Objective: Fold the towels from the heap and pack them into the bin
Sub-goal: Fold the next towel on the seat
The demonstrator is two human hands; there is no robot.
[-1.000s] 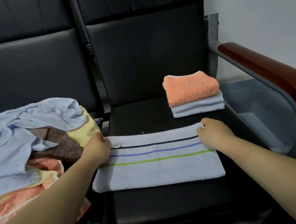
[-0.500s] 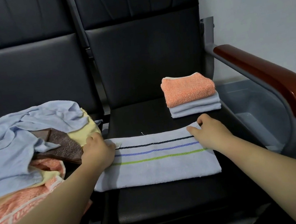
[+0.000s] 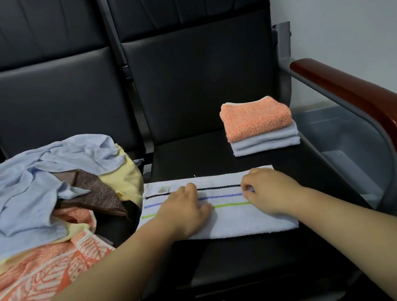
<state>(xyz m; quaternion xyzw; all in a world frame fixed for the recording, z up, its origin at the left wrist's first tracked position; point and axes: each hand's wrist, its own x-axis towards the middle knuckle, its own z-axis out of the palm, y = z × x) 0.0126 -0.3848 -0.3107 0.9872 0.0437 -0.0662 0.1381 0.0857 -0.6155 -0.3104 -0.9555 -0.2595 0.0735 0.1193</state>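
Likely a waiting area or office lobby, going by linked black padded seats (image 3: 209,85), a wood-topped metal armrest (image 3: 363,103) and a bare white wall (image 3: 350,4)

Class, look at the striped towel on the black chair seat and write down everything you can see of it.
The striped towel is pale bluish-white terry cloth, apparently folded into a long flat band across the black seat. Three thin stripes run lengthwise: dark, blue, green. A small label sits near its far left corner. The left hand rests flat on it; the right hand touches it with bent fingers; whether they pinch is unclear.
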